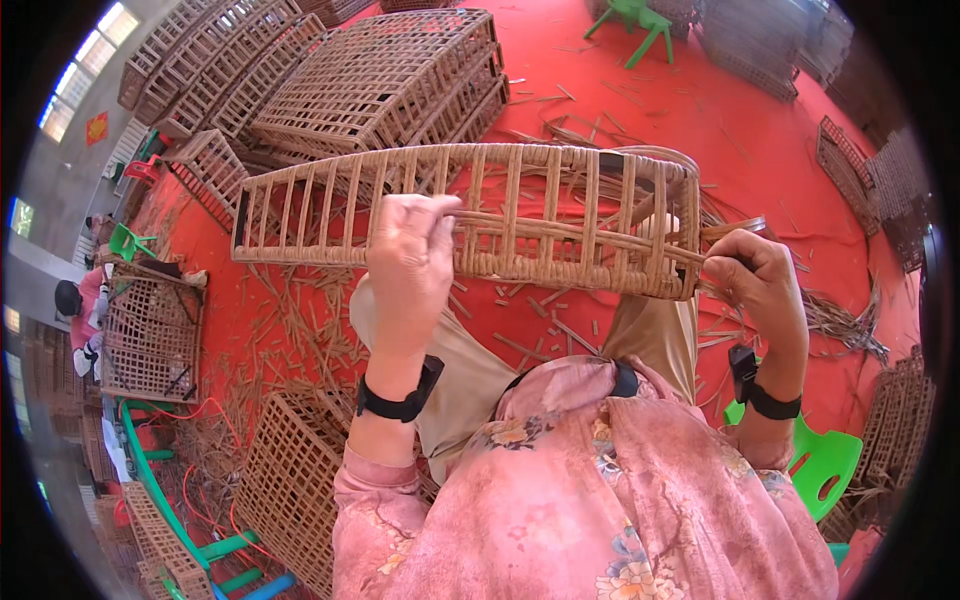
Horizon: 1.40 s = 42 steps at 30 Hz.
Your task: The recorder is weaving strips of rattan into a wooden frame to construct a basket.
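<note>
A long woven wicker basket frame (540, 272) with open slats lies across in front of me, above my knees. Flat brown wicker strips (560, 230) run lengthwise through its upright slats. My left hand (410, 265) is closed in a pinch on these strips near the frame's middle. At the frame's right end, my right hand (757, 278) pinches the strips where they come out past the corner. Loose strip ends curl beside that hand. The left palm and part of the frame behind it are hidden.
Stacked wicker baskets (375, 80) stand beyond the frame on a red floor (560, 90) strewn with strip scraps. Another basket (285, 480) sits at my lower left. A green chair (825, 465) is at my right. A person (88, 305) works at far left beside a lattice panel (150, 335).
</note>
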Motion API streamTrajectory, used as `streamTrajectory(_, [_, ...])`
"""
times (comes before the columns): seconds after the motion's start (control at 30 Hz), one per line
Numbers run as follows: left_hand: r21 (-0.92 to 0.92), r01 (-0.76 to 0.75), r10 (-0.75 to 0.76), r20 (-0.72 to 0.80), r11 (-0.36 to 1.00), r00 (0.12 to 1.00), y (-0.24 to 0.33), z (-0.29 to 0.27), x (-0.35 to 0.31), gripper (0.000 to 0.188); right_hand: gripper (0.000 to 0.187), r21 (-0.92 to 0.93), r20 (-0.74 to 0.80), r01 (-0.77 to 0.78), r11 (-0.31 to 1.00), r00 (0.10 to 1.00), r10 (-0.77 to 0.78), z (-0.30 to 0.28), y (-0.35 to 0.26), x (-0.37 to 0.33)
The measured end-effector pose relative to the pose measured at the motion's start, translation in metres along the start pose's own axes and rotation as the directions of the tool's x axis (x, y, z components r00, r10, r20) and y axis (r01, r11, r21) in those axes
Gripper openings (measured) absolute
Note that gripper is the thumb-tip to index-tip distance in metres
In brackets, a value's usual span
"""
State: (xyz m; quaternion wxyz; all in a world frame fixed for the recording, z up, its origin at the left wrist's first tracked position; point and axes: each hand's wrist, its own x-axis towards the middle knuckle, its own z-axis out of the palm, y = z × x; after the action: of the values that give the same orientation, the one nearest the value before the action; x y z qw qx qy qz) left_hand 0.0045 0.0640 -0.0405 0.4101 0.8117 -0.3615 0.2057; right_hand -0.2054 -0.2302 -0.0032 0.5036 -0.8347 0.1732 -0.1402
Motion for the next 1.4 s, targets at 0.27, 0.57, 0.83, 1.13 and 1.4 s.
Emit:
streamTrajectory(0.27, [-0.037, 0.197, -0.181, 0.266, 0.98, 0.947, -0.031, -0.026, 0.025, 0.04, 0.011, -0.061, -0.04, 0.017, 0.998, 0.999, -0.02, 0.016, -0.005, 0.001])
streamTrajectory(0.57, [-0.49, 0.463, -0.395, 0.241, 0.739, 0.886, -0.048, -0.041, 0.019, 0.029, 0.013, -0.31, -0.091, 0.088, 0.947, 0.988, -0.122, 0.007, -0.016, -0.008])
streamTrajectory(0.83, [-0.094, 0.159, -0.163, -0.04, 0.983, 0.986, -0.05, -0.037, 0.012, 0.008, 0.01, -0.194, -0.029, 0.128, 0.973, 0.99, -0.136, 0.002, -0.012, -0.002])
streamTrajectory(1.13, [0.29, 0.136, -0.146, 0.014, 0.947, 0.989, -0.044, -0.045, 0.02, 0.009, 0.011, -0.136, 0.013, 0.09, 0.987, 0.996, -0.089, 0.012, -0.016, 0.006])
streamTrajectory(1.4, [0.004, 0.345, -0.335, 0.253, 0.938, 0.907, -0.078, -0.063, 0.026, 0.038, 0.014, -0.347, -0.037, 0.226, 0.91, 0.966, -0.254, 0.033, -0.022, 0.009])
